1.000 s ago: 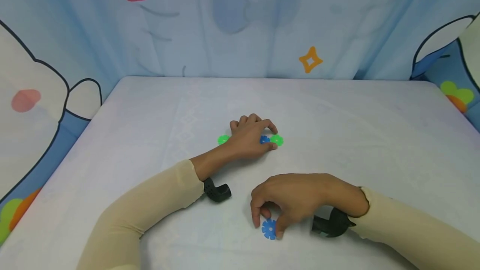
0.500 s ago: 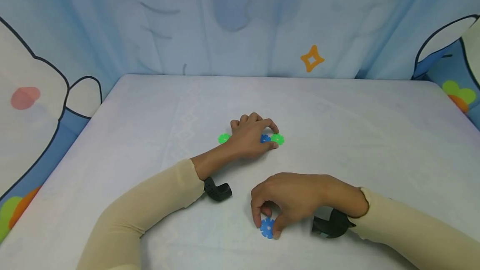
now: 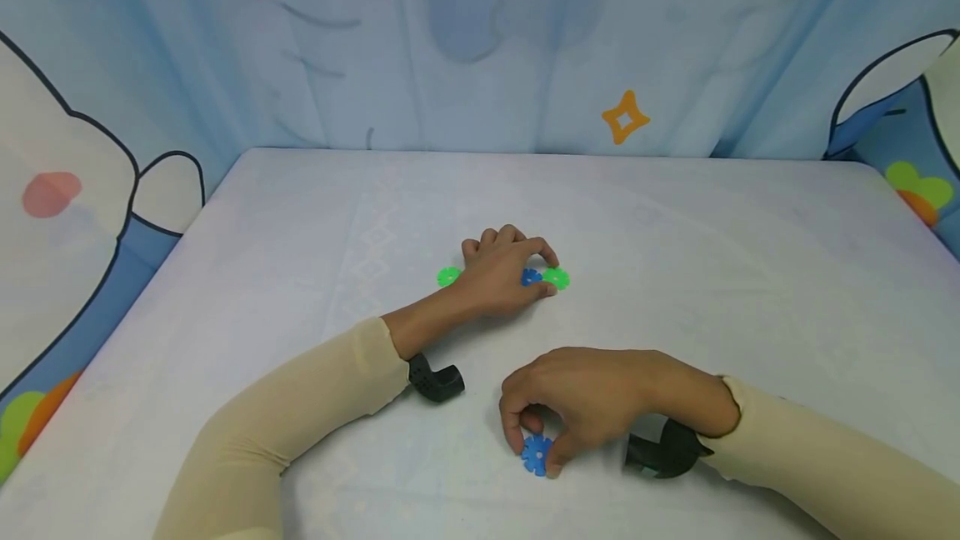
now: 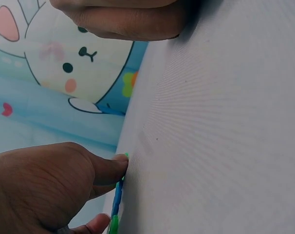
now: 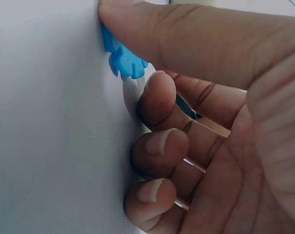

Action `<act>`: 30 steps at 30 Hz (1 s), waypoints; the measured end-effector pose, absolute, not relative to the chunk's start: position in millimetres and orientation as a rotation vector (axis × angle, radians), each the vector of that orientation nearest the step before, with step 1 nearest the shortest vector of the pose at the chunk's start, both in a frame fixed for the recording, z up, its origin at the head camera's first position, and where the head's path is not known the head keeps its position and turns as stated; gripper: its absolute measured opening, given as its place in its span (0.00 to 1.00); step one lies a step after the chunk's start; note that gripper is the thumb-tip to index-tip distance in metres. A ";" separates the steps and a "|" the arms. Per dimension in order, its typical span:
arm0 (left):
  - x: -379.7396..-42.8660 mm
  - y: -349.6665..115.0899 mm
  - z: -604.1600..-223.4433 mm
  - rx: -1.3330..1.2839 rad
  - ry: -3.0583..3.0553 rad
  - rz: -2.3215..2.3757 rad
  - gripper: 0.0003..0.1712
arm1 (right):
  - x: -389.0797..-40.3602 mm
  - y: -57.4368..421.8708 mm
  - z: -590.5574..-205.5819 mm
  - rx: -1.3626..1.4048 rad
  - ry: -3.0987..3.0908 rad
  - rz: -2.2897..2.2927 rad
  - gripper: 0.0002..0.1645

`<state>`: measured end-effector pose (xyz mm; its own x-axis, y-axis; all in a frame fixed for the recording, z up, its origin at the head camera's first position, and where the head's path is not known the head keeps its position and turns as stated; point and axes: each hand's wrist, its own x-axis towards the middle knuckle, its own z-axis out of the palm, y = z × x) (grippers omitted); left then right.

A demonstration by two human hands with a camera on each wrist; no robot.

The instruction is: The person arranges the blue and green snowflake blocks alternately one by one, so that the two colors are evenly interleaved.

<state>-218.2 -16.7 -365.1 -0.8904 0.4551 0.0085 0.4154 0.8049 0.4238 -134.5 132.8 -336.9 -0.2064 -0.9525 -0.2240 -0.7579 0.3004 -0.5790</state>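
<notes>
In the head view, my left hand [image 3: 498, 277] lies over a row of notched plastic discs. Its thumb and index finger hold the green disc [image 3: 557, 277] at the row's right end. Beside that sits a blue disc [image 3: 531, 277], and another green disc [image 3: 449, 276] shows left of the hand; the palm hides what lies between. Nearer the front, my right hand [image 3: 581, 398] pinches a blue notched disc [image 3: 536, 455] between thumb and fingers, at the table surface. The right wrist view shows this blue disc [image 5: 128, 63] partly behind the thumb, with the other fingers curled against the cloth.
A white cloth covers the table [image 3: 712, 273]. Behind it hangs a blue printed curtain [image 3: 510, 48]. Black wrist devices sit under both sleeves, the left device [image 3: 437, 381] and the right device [image 3: 663, 450], close above the cloth.
The blue disc at my right hand has turned and shifted slightly left, and the thumb has closed in against it. My left hand stays in place on the row.
</notes>
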 end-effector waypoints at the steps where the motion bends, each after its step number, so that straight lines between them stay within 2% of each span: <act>1: -218.1 -16.7 -364.8 0.700 2.895 0.650 0.18 | -134.2 132.8 -336.6 -1.517 2.027 -0.471 0.17; 30: -218.2 -17.3 -363.8 0.693 2.884 0.635 0.19 | -128.7 130.9 -333.1 -1.523 1.978 -0.508 0.15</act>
